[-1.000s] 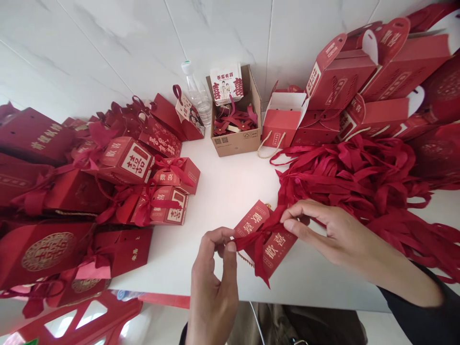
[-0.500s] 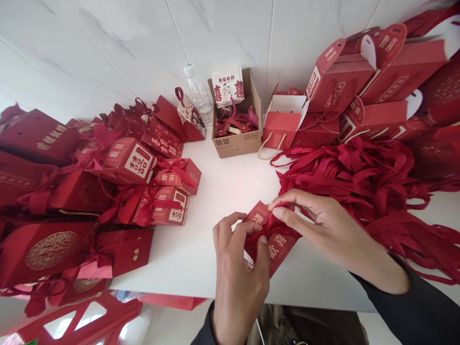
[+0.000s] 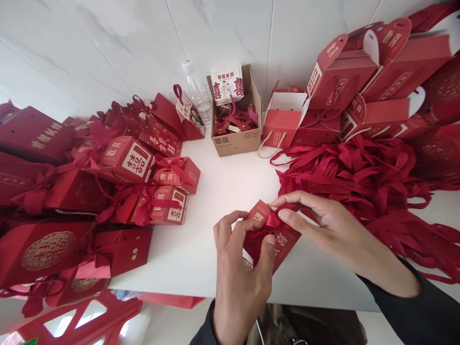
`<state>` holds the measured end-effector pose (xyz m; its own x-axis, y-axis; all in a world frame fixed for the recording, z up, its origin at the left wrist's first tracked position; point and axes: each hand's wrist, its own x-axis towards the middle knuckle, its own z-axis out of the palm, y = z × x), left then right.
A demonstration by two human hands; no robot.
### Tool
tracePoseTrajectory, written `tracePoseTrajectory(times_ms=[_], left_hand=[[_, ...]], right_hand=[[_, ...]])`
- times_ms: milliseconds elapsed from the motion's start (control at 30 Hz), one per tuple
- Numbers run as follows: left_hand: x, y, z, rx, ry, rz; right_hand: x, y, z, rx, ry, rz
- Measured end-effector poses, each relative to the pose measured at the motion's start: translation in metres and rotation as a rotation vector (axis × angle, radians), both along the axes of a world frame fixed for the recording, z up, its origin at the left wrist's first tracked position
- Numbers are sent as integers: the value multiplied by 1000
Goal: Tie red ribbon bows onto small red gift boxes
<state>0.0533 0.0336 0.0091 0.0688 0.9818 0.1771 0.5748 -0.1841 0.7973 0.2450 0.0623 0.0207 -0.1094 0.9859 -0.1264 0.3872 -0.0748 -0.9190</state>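
A small red box [image 3: 287, 242] with gold characters lies tilted on the white table near its front edge. Across its top runs a red ribbon [image 3: 273, 219], formed into a loop. My left hand [image 3: 242, 261] is at the box's left side, thumb and forefinger closed on the ribbon. From the right, my right hand [image 3: 323, 225] pinches the ribbon's loop between thumb and forefinger at the box's upper right. Fingers cover part of the ribbon and the box's left side.
Finished red boxes with bows [image 3: 167, 206] crowd the left. A cardboard box [image 3: 235, 146] and a clear bottle [image 3: 197, 93] stand by the wall. Loose red ribbons [image 3: 352, 172] are heaped at the right, below red gift boxes [image 3: 341, 86]. A red stool [image 3: 86, 321] is at lower left.
My right hand has shifted slightly right, and a ribbon loop now shows more clearly between the hands. The gap between my left thumb and forefinger looks a little wider.
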Motion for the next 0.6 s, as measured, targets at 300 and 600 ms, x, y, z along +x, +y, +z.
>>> tracePoseTrajectory(times_ms=[300,600], left_hand=[[2,2,-1,-51,-75,23],[-11,-3,3,20,71,28]], right_hand=[[5,0,-4,122,-6,-115],[13,-14,-5,-47,-80,-55]])
